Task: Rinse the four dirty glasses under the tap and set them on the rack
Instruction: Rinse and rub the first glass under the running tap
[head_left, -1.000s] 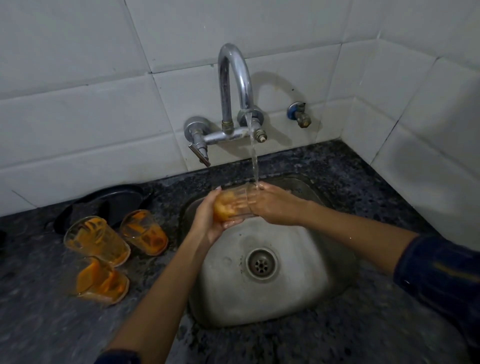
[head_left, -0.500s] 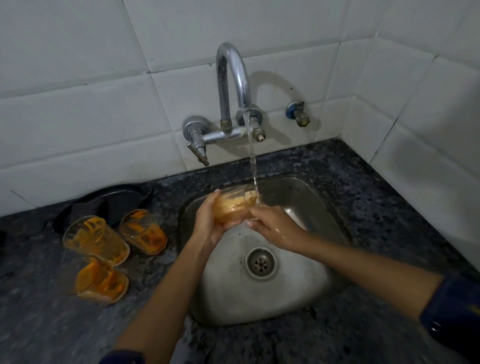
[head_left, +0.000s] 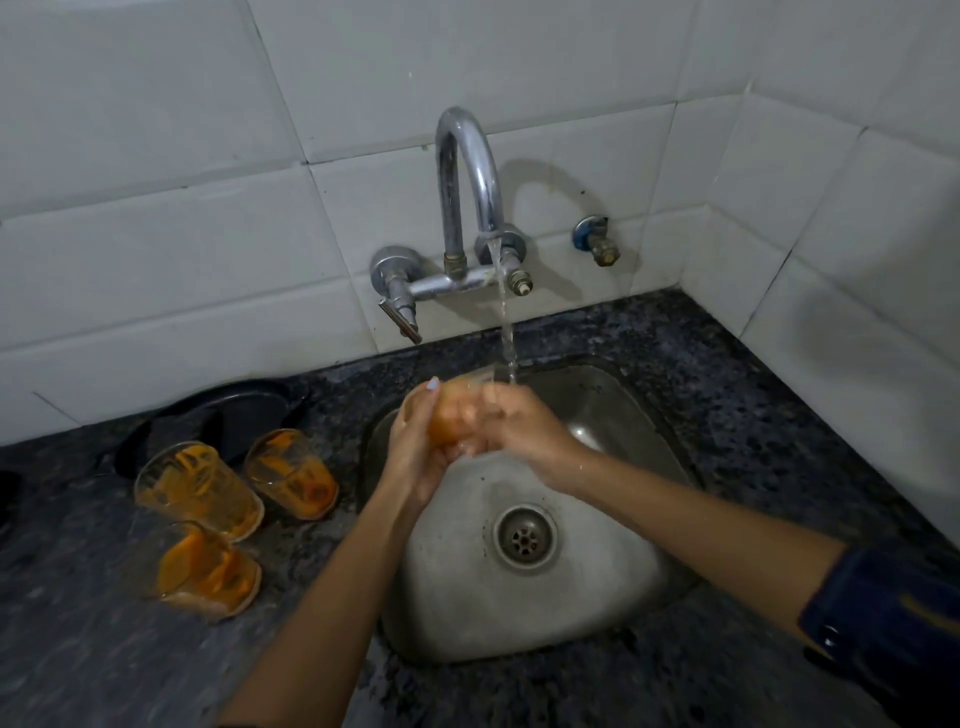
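A glass (head_left: 453, 415) smeared with orange residue is held over the steel sink (head_left: 613, 582), its mouth tilted into the stream of water falling from the chrome tap (head_left: 470, 171). My left hand (head_left: 415, 447) grips the glass from the left and below. My right hand (head_left: 514, 426) wraps the right side, fingers over the glass wall. Three more dirty glasses stand on the counter to the left of the sink: one at the back left (head_left: 195, 488), one at the back right (head_left: 291, 475), one at the front (head_left: 200, 571).
A black pan or plate (head_left: 228, 410) lies behind the three glasses by the wall. White tiled walls close the back and right sides. A small blue-capped valve (head_left: 597, 241) sticks out right of the tap. The drain (head_left: 524, 535) sits mid-sink. Dark granite counter (head_left: 675, 691) surrounds the sink.
My right hand has moved up from beneath the glass onto its right side. The glass stays under the running water and my left hand keeps its hold.
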